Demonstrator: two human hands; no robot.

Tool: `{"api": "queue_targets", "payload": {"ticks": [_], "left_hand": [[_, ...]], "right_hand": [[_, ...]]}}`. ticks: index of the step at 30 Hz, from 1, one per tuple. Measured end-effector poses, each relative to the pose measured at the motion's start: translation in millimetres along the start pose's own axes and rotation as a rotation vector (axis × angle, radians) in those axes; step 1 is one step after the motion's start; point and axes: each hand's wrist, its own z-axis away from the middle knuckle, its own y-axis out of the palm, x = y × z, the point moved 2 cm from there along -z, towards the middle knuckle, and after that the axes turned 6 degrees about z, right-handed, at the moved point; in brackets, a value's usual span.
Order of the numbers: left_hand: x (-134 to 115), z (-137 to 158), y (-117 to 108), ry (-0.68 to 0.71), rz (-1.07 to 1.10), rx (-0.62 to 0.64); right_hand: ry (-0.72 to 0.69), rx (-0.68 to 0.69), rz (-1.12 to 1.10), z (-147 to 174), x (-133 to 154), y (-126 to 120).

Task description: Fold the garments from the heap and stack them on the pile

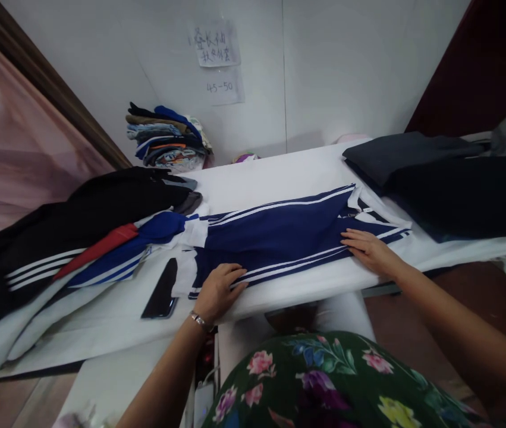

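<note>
A navy blue jacket [275, 229] with white stripes along its long sides lies flat on the table in a long, narrow shape. Its white-trimmed collar and a bit of zipper are at the right end, white bands at the left end. My left hand [219, 289] rests on the near edge toward the left end, fingers extended on the cloth. Near the collar, my right hand [367, 249] lies with its fingers spread over the near striped edge. Neither hand grips the fabric. A dark phone [162, 292] is left of my left hand, partly under the white band.
Loose clothes, black [78, 217], red and blue, are heaped at the left of the white table [275, 173]. A stack of folded clothes [170, 138] stands at the back left. Dark folded garments [462, 196] lie at the right. Handwritten papers [217, 47] hang on the wall.
</note>
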Motion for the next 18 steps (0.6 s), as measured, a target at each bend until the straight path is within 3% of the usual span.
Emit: {"api": "queue_targets", "payload": {"ticks": [8, 13, 18], "left_hand": [[11.2, 0.2, 1.4, 0.039, -0.164, 0.010], [27.5, 4.7, 3.3, 0.035, -0.290, 0.017], [34.5, 12.7, 8.3, 0.022, -0.304, 0.144]], "right_hand": [[0.160, 0.058, 0.342, 16.1, -46.7, -13.1], [0.237, 0.035, 0.383, 17.9, -57.7, -19.3], [0.266, 0.032, 0.414, 21.2, -64.1, -14.0]]}}
